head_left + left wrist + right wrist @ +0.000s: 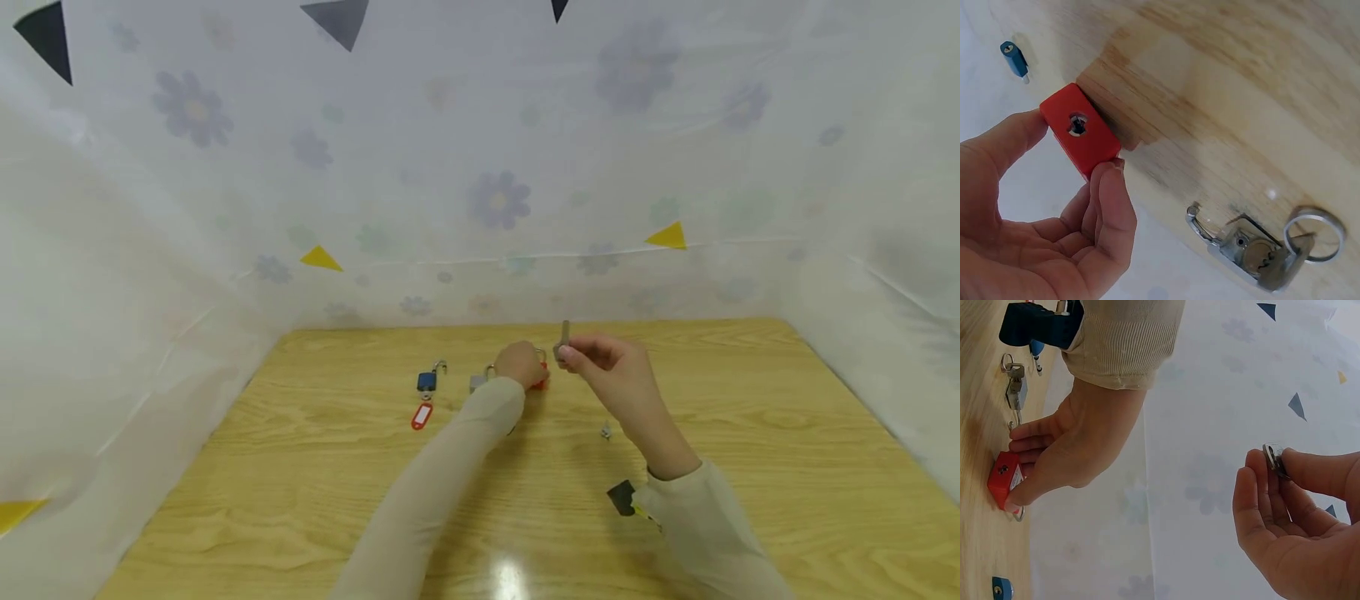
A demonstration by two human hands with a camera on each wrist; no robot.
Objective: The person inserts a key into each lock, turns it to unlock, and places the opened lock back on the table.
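My left hand (521, 363) reaches to the far middle of the wooden table (750, 467) and pinches a red padlock (1082, 130) by its sides between thumb and fingers. Its keyhole end faces the left wrist camera. In the right wrist view the red padlock (1004, 480) rests against the table with its shackle just showing below the hand. My right hand (583, 355) hovers just to the right, above the table, and pinches a small silver key (564, 337) between thumb and forefinger, blade pointing up. The key (1274, 460) is a short gap away from the padlock.
A silver padlock (1254, 250) with a key and ring in it lies open just left of my left hand. Farther left lies a blue padlock (427, 380) with a red tag (422, 415). A small metal piece (606, 431) lies under my right forearm. Flowered plastic sheeting walls three sides.
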